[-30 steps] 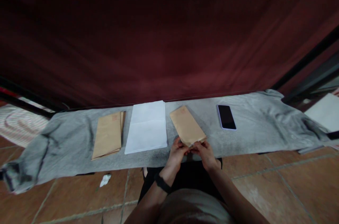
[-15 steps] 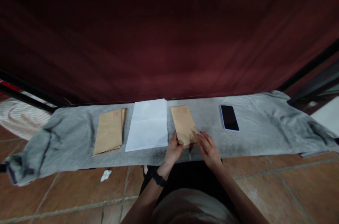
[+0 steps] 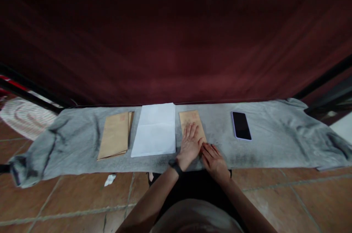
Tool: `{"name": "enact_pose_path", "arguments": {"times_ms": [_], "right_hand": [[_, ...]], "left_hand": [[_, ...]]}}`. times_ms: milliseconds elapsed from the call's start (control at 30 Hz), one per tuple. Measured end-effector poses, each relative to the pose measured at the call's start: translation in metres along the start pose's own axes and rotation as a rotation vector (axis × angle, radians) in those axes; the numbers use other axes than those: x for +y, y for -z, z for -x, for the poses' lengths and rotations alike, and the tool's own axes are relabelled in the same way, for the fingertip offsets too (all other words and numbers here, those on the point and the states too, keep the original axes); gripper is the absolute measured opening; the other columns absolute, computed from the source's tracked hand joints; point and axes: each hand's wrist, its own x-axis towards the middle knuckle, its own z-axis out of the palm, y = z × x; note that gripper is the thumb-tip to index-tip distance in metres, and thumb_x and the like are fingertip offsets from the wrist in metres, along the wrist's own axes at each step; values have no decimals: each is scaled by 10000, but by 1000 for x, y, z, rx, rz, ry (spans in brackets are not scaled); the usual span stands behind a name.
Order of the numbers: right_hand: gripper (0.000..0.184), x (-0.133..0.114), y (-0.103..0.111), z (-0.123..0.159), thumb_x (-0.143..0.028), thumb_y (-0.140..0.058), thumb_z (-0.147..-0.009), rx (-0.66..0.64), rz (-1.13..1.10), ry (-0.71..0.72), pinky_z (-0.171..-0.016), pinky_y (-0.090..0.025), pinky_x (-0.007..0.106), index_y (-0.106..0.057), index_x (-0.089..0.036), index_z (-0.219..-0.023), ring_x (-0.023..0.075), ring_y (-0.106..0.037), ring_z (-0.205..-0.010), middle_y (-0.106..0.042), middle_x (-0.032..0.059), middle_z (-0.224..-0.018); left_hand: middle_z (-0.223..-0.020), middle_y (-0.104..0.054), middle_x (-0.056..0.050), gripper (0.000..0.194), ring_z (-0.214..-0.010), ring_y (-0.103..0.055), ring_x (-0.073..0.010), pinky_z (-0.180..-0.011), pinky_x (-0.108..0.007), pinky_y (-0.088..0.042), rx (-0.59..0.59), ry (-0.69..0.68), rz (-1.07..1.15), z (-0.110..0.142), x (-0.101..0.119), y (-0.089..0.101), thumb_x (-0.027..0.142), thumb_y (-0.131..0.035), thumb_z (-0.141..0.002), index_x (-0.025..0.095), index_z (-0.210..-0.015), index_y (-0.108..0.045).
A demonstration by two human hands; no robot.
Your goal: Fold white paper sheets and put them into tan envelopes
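A brown paper envelope [image 3: 188, 116] lies on the grey cloth right of the white paper. Flat on top of it rests my left hand [image 3: 190, 144], fingers stretched out and spread, a dark band on the wrist. My right hand [image 3: 213, 157] lies at the envelope's near right corner, fingertips touching its edge and fingers extended. Both palms face down, and the lower part of the envelope is hidden beneath them. Just to the left is a stack of white paper [image 3: 155, 130] with a crease across it.
More brown envelopes [image 3: 114, 135] lie stacked at the left. A phone with a purple edge [image 3: 241, 126] lies at the right. The narrow surface under the grey cloth [image 3: 264, 145] backs onto a dark red panel [image 3: 176, 60]. White scrap [image 3: 110, 180] is on the tiled floor.
My left hand has let go of the envelope's near left edge and moved onto its face, flat. My right hand has shifted down to the near corner, its fingers now flatter.
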Motion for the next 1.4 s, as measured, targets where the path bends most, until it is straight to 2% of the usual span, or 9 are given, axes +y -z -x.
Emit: {"name": "enact_pose_path", "arguments": {"times_ms": [100,200,367,533,767,967,1067,1267,1400], "right_hand": [[445,-2,3,-2,-219,-478,-971,-19,0,9,-1175,-382,503,-561,-238,-1408,262,-544,-1327,-556,88,-1458],[462,-3,5,-3,-229,-476,-978,-35,3,4,-1177,-378,500,-526,-255,-1436,257,-530,-1340,-557,81,-1459],[489,-2,2,-1,-215,-467,-973,-17,18,13,-1184,-366,496,-498,-264,-1458,253,-528,-1342,-552,77,-1465],[437,-1,2,-1,-224,-462,-978,-51,29,8,-1189,-353,493,-546,-254,-1406,249,-518,-1350,-555,76,-1461],[456,1,-1,1,-210,-453,-963,-21,6,32,-1186,-343,515,-533,-239,-1411,259,-540,-1327,-574,86,-1439],[363,4,-3,3,-200,-457,-969,-23,1,24,-1176,-350,509,-616,-232,-1294,253,-556,-1307,-610,85,-1395],[344,8,-4,5,-230,-444,-991,-34,-28,30,-1174,-346,512,-618,-240,-1288,251,-553,-1310,-614,75,-1392],[306,19,-12,6,-304,-446,-1010,10,-80,-16,-1122,-387,506,-645,-253,-1236,254,-603,-1238,-652,74,-1340],[274,21,-16,3,-307,-448,-1007,38,-90,-52,-1047,-432,472,-667,-258,-1164,251,-635,-1159,-693,70,-1263]], "left_hand": [[-1619,-316,-136,576,-1527,-178,-311,-1243,-523,-162,-27,4,-68,-40,-17,-7,341,-416,-994,114,-1521,-363],[-1609,-342,-123,562,-1529,-167,-314,-1237,-551,-137,-57,8,-107,-67,-33,-12,380,-390,-1003,152,-1517,-389],[-1592,-390,-61,512,-1519,-211,-276,-1238,-561,-86,-104,-65,-140,-73,-48,-22,369,-404,-998,239,-1493,-431],[-1586,-399,-67,508,-1506,-259,-235,-1249,-487,-108,-110,-167,-90,-54,-49,-22,338,-409,-999,220,-1493,-429],[-1605,-352,-76,522,-1504,-268,-183,-1251,-424,-154,-162,-235,25,3,-35,-11,306,-382,-1017,207,-1529,-358],[-1597,-361,-110,534,-1515,-236,-221,-1249,-434,-162,-199,-250,122,44,-23,2,301,-459,-999,180,-1514,-382],[-1587,-376,-127,566,-1508,-260,-240,-1243,-425,-183,-192,-203,159,60,-17,4,308,-502,-986,166,-1518,-374],[-1495,-516,-116,427,-1459,-374,-240,-1214,-408,-258,-154,-101,228,76,-9,3,156,-455,-976,198,-1392,-539],[-1480,-527,-138,445,-1431,-419,-250,-1194,-410,-304,-147,-90,173,74,-9,2,84,-448,-956,173,-1383,-535]]}}
